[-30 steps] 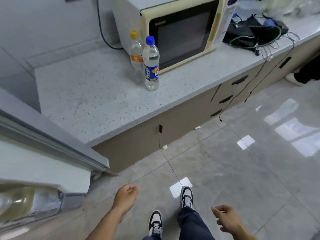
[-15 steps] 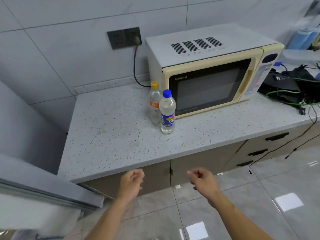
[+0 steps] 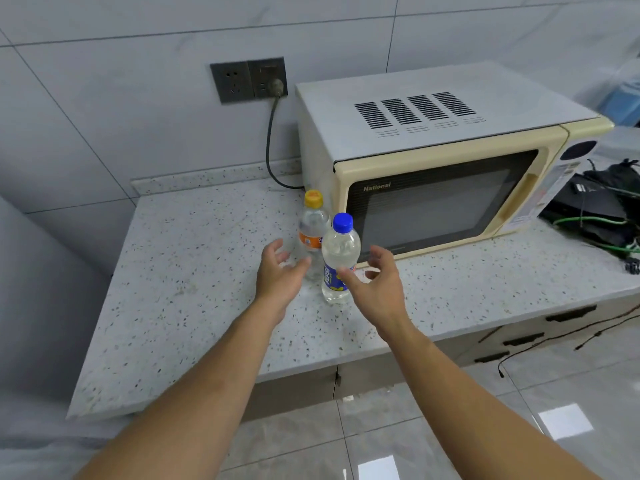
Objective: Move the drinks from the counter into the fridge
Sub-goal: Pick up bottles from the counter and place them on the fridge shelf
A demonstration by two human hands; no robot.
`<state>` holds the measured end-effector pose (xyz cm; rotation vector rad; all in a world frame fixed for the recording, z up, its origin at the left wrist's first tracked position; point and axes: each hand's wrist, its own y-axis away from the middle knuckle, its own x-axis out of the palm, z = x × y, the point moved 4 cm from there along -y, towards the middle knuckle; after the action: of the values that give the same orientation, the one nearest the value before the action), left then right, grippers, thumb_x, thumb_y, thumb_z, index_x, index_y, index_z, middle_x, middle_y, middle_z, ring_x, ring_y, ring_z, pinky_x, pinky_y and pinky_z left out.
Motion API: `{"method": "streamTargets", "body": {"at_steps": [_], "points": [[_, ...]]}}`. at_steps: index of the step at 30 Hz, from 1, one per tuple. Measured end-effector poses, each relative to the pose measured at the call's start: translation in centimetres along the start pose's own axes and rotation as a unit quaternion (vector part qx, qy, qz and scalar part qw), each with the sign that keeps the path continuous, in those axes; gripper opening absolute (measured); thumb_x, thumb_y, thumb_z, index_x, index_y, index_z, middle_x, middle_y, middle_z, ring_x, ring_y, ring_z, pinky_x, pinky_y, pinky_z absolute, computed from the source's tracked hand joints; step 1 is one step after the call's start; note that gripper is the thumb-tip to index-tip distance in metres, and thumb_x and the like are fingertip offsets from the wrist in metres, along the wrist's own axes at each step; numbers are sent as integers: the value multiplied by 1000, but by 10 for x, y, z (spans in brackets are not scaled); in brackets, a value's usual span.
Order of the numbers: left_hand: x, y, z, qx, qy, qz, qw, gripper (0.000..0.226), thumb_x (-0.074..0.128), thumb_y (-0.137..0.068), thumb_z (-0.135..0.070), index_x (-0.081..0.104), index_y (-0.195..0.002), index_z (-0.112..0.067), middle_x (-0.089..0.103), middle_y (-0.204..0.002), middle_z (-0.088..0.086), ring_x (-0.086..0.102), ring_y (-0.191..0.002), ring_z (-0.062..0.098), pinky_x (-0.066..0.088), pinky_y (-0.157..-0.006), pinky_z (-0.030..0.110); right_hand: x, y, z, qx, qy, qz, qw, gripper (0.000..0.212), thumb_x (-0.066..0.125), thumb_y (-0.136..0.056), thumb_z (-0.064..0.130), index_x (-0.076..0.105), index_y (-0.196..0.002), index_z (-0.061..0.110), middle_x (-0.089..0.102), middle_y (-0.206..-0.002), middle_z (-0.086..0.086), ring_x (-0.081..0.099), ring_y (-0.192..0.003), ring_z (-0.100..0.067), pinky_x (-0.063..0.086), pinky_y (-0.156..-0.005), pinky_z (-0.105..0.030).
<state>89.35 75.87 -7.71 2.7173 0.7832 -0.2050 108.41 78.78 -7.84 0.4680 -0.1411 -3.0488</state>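
Two clear drink bottles stand upright on the speckled counter point(image 3: 194, 289), just in front of the microwave's left corner. The nearer blue-capped bottle point(image 3: 340, 251) has a blue and yellow label. Behind it to the left stands the orange-capped bottle point(image 3: 312, 230) with an orange label. My left hand point(image 3: 278, 275) is spread open just left of both bottles, its fingertips close to the orange-capped one. My right hand point(image 3: 375, 282) is open at the blue-capped bottle's right side, thumb across its label. Neither hand grips anything. The fridge is not in view.
A cream microwave point(image 3: 446, 168) fills the counter's right half, plugged into a dark wall socket point(image 3: 249, 79). Black gear with green cables point(image 3: 609, 209) lies at the far right. Drawers point(image 3: 540, 334) sit under the counter, with a cable hanging down.
Both arms have reached up from below the counter edge to the bottles. The view has moved closer to the counter.
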Motion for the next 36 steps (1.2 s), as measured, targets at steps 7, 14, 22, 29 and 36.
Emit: {"method": "streamTargets", "body": {"at_steps": [7, 14, 22, 29, 36], "points": [[22, -59, -5, 43, -83, 123, 988, 91, 84, -76, -24, 31, -148, -34, 45, -147, -5, 44, -134, 18, 44, -106, 43, 23, -23, -1, -30, -19, 29, 999, 75, 88, -67, 42, 44, -128, 34, 56, -120, 18, 55, -107, 3, 45, -84, -14], [29, -76, 2, 58, -111, 157, 980, 69, 84, -71, -40, 46, -129, -36, 58, -118, -15, 54, -109, 7, 44, -85, 27, 37, -31, -3, -23, -31, 31, 999, 65, 89, -65, 41, 46, -113, 42, 62, -100, 22, 61, -91, 3, 48, -70, -15], [17, -47, 18, 60, -46, 61, 995, 67, 85, -72, -38, 37, -119, -36, 59, -108, -14, 60, -98, 7, 46, -70, 21, 16, -14, -3, -5, -65, 11, 998, 56, 88, -68, 29, 50, -106, 46, 64, -98, 19, 62, -87, 9, 49, -57, -8], [6, 15, 44, 17, 73, 44, 996, 47, 82, -75, -42, 45, -105, -44, 63, -107, -16, 61, -100, 3, 44, -69, 21, -12, 24, -9, -2, -83, 15, 996, 60, 88, -63, 37, 55, -114, 37, 66, -105, 11, 66, -96, -10, 57, -68, -20], [-20, 108, 71, -26, 183, 90, 979, 58, 75, -72, -45, 56, -123, -26, 70, -118, -1, 66, -111, 21, 49, -99, 46, -51, 87, -29, 32, -171, 56, 983, 44, 87, -63, 38, 67, -102, 37, 74, -98, 2, 73, -92, -15, 59, -72, -27]]}}
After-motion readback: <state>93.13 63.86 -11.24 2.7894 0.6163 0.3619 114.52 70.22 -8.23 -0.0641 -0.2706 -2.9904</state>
